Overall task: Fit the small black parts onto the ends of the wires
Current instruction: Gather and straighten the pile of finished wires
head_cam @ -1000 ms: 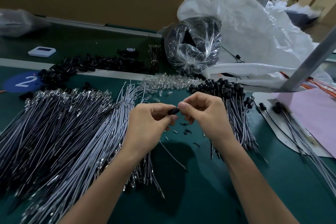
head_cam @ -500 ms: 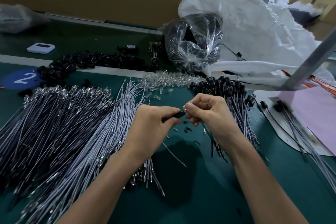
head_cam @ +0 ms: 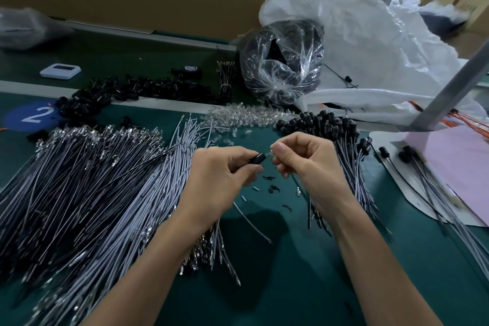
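Note:
My left hand point(head_cam: 222, 174) pinches a small black part point(head_cam: 258, 159) between thumb and fingers, with a grey wire point(head_cam: 251, 222) trailing down from it onto the mat. My right hand point(head_cam: 304, 161) is just right of it, fingers curled, pinching a small clear piece at the wire's tip point(head_cam: 271, 154); the two are a finger's width apart. A big heap of bare grey wires point(head_cam: 92, 193) lies to the left. Finished wires with black caps point(head_cam: 333, 127) lie behind my right hand. Loose black parts point(head_cam: 127, 90) are strewn along the back.
Clear small bulbs point(head_cam: 246, 116) are scattered ahead of my hands. A clear bag of black parts point(head_cam: 280, 61) and a large white sack point(head_cam: 370, 34) stand at the back right. Pink paper point(head_cam: 455, 172) and a metal post point(head_cam: 449, 90) lie right. A white device point(head_cam: 60, 70) sits far left.
My hands have drawn slightly apart: the right hand now holds the clear tip just clear of the black part, which stays in the left hand.

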`<move>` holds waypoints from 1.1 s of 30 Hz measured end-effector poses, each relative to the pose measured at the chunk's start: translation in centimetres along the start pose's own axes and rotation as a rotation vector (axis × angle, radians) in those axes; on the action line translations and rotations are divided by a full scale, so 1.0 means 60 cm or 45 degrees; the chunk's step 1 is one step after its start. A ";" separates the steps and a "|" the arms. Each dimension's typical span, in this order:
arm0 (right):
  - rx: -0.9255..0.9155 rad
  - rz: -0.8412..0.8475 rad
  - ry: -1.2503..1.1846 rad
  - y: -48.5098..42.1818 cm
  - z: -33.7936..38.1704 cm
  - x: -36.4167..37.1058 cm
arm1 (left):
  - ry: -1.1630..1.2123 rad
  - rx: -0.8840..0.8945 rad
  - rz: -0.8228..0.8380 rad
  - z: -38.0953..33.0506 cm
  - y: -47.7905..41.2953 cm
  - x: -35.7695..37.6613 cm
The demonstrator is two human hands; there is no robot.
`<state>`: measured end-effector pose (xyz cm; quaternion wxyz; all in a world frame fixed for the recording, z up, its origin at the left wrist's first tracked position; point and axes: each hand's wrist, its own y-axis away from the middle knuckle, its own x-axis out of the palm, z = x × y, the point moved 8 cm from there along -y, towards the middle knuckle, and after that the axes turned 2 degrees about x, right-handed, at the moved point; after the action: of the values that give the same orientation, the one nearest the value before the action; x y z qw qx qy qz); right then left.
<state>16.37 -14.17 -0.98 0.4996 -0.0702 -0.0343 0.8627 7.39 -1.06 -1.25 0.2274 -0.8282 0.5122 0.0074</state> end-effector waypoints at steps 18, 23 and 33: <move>-0.245 0.152 0.391 0.011 0.031 0.007 | 0.184 -0.153 0.149 0.010 0.002 0.011; -0.161 0.139 0.270 0.006 0.016 0.000 | 0.138 -0.103 0.167 0.002 0.004 0.012; -0.082 0.190 0.088 0.006 0.000 0.002 | 0.099 -0.036 0.139 -0.003 0.005 0.013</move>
<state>16.01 -14.22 -1.06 0.4323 -0.1182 -0.0394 0.8931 7.46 -1.93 -1.39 0.1947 -0.8018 0.5650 -0.0052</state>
